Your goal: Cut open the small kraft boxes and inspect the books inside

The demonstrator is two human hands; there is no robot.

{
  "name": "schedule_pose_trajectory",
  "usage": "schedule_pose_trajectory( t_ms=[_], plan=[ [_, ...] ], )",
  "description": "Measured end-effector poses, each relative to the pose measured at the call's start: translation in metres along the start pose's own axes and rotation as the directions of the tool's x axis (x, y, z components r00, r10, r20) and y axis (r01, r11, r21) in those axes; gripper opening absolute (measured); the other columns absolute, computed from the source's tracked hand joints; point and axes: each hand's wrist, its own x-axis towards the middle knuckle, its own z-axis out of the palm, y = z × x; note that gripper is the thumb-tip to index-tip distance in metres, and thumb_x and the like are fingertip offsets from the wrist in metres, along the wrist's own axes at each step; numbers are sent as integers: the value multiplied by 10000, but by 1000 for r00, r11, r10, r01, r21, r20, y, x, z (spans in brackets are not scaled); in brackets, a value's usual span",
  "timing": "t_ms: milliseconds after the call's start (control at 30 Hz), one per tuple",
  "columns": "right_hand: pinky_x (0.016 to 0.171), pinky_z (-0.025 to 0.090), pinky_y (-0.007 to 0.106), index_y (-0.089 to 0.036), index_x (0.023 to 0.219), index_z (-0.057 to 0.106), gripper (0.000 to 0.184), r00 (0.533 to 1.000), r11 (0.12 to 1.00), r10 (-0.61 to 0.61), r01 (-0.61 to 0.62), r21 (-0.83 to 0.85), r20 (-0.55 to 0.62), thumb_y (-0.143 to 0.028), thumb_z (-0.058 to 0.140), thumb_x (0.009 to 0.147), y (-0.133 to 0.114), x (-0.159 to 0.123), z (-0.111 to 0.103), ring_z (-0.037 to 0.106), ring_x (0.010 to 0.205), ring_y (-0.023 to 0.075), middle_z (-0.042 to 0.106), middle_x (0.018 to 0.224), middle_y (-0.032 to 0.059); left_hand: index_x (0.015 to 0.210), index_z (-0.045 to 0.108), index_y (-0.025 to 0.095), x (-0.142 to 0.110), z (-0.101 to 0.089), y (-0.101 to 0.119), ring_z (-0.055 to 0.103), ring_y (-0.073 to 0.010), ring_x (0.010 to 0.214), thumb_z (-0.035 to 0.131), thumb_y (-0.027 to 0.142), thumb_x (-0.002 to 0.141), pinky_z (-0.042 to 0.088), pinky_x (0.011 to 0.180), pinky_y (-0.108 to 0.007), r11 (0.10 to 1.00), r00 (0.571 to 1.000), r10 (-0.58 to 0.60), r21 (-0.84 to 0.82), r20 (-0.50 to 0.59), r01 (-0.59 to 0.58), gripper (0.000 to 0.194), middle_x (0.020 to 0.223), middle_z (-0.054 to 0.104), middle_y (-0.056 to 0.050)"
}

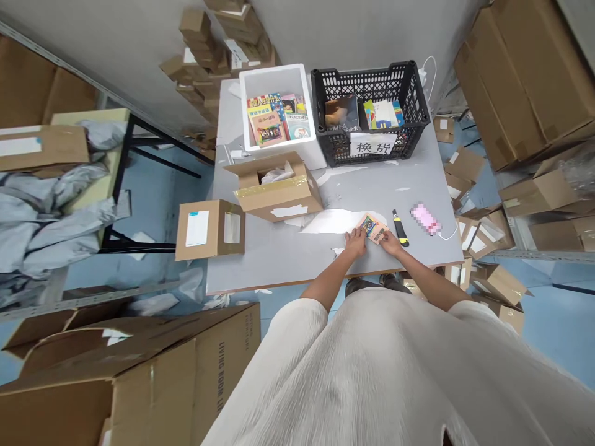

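Observation:
A small pink book (pixel 372 228) with a colourful picture on its cover lies at the front of the grey table, between my hands. My left hand (pixel 356 241) holds its left edge, fingers closed on the side. At the lower right corner, my right hand (pixel 391 243) pinches the book. Just right of that hand rests a black and yellow utility knife (pixel 400 227). A sheet of white paper (pixel 330 221) is on the table behind my left hand.
Behind stand a white foam box (pixel 274 72) and a black plastic crate (pixel 372 77), both with books. An opened carton (pixel 297 198) and a closed carton (pixel 198 232) are to the left. A pink blurred-out phone (pixel 425 219) with a cable lies right. Cartons crowd the floor.

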Motion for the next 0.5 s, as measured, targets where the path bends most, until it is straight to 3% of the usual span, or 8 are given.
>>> schedule_pose_trajectory(
  t_ms=[100, 167, 233, 367, 500],
  plan=[
    [1324, 422, 481, -275, 1612, 606, 762, 997, 998, -67, 66, 18, 25, -253, 701, 856, 3, -2, -3, 558, 1545, 309, 660, 1600, 77, 1756, 327, 181, -14, 10, -4, 160, -389, 1746, 630, 181, 904, 29, 1376, -716, 996, 998, 63, 64, 15, -63, 903, 1786, 411, -222],
    [1382, 327, 479, -264, 1615, 613, 762, 997, 997, -80, 80, -20, 17, -264, 713, 860, 7, -5, -6, 469, 1618, 311, 607, 1653, 85, 1676, 463, 185, -24, 14, -7, 299, -387, 1689, 617, 187, 923, 89, 1376, -682, 987, 989, 145, 70, 14, -146, 769, 1629, 588, -221],
    [1376, 333, 502, -229, 1601, 625, 740, 1000, 998, -17, 18, -52, 5, -278, 725, 870, 11, -7, -7, 487, 1596, 339, 598, 1650, 127, 1561, 591, 205, -28, 14, -9, 442, -373, 1587, 577, 171, 944, 199, 1357, -627, 983, 983, 180, 48, -25, -179, 617, 1533, 648, -198],
    [1252, 495, 516, -199, 1578, 636, 709, 998, 998, 65, -65, -15, 19, -287, 742, 883, 15, -10, -5, 662, 1390, 339, 633, 1604, 170, 1539, 600, 234, -17, -4, -11, 458, -370, 1555, 541, 169, 968, 365, 1270, -568, 996, 985, 75, -37, -157, -82, 577, 1684, 509, -179],
    [1196, 546, 487, -239, 1473, 721, 588, 994, 995, 97, -99, 26, 44, -289, 756, 889, 9, -9, 1, 731, 1270, 291, 719, 1511, 125, 1614, 517, 228, 11, -31, -15, 388, -355, 1621, 548, 169, 976, 362, 1288, -537, 995, 985, 16, -95, -170, -33, 641, 1796, 377, -170]
  ],
)
